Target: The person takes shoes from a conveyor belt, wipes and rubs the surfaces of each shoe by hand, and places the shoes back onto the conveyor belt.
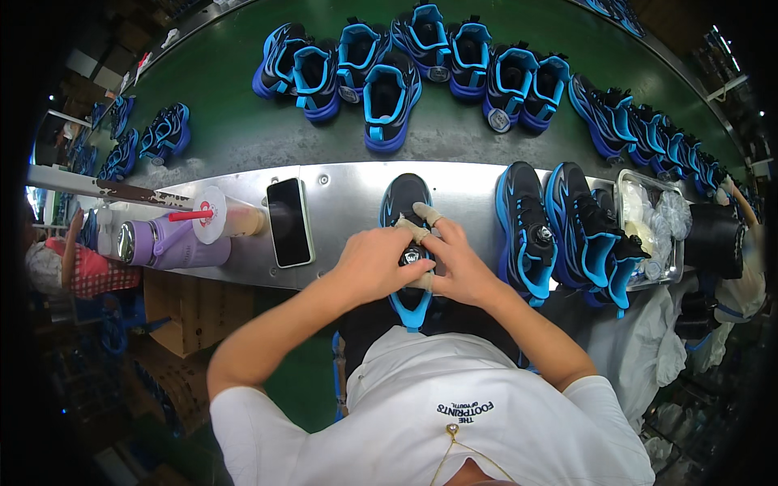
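A green worktop (215, 93) spans the upper frame, edged by a metal rail (198, 26) that curves (the lens bends it). A steel ledge (348, 206) crosses the middle. Lower left, a cardboard box (185, 314) stands near green floor (312, 393); bright light (36, 196) shows at the left edge.

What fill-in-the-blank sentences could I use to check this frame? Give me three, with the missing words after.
1. The left hand and the right hand are both on one shoe, whose toe points ____ from the person's body.
2. The straw in the drink cup is ____ in colour.
3. Seen from the person, the phone lies to the ____ of the shoe under the hands.

Missing words: away; red; left.
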`<state>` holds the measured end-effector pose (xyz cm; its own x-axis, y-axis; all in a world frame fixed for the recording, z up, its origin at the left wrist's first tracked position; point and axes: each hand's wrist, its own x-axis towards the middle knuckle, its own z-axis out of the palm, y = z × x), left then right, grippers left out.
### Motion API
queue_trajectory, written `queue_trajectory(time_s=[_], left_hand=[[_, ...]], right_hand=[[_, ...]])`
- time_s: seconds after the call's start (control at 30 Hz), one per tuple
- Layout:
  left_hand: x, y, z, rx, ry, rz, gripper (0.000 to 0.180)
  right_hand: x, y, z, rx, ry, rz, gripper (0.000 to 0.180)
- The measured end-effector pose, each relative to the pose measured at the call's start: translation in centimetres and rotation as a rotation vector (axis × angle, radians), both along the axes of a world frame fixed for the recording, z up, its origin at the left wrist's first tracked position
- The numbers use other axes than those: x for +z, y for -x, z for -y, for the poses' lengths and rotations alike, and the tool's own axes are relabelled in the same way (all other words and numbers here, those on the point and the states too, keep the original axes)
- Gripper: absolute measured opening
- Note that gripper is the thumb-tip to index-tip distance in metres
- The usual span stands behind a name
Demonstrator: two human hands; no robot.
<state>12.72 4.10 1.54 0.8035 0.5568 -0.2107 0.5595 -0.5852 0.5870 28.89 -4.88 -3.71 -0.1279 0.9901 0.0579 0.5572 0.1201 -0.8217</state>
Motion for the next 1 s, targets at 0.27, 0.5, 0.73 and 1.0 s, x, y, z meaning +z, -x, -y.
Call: queue_trajectory(time_s=[0.27,0.5,0.73,1.0], left_hand=[[-1.1,4.3,5.9,0.615,0.456,0.264,0.017],[-1.7,3.6,7.7,0.894,1.305,0.673,0.027],[-2.7,2.3,8.4,0.706,0.948,0.622,0.023],[-0.6,1.4,10.2,-0.085,-0.017,0.115,0.072]], right_hand=[[2.8,-1.2,-0.8,0.114,0.051,-0.132,0.049],[3.7,-0.5,-1.6,0.045,0.113,-0.090,0.031],[4.3,-0.6,-0.4,-0.045,-0.106,0.082,0.033],[3.4,-10.3,9.2,-0.609,0.104,0.164,0.054]])
